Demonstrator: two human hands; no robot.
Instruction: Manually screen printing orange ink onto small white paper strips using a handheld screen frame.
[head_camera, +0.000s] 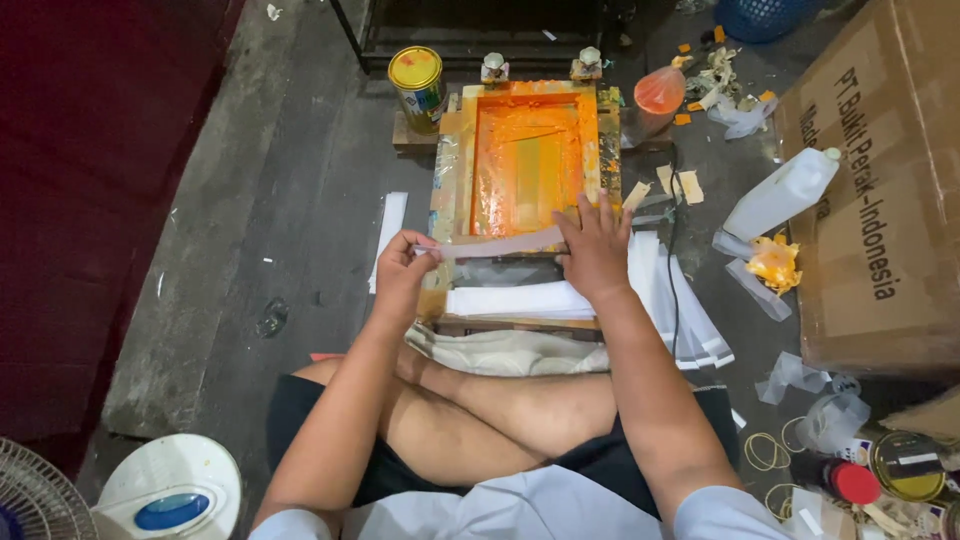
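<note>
Strip: we see a long pale strip (495, 245) held level across the near edge of the printing frame (527, 160), stretched between both hands.
Left hand: our left hand (402, 268) pinches the strip's left end between thumb and fingers, raised just off the frame's corner.
Right hand: our right hand (594, 245) lies palm down on the strip's right end, fingers spread and pressed flat against the frame edge.
Frame: wooden, smeared with orange ink, lying on the floor in front of crossed legs.
Stack: white sheets (520, 300) lie just under the strip, more fanned out to the right.
Surroundings: we note a yellow-lidded tin (417, 85) beside the frame's far left corner, a white jug (782, 192) and a cardboard box (880, 190) to the right.
</note>
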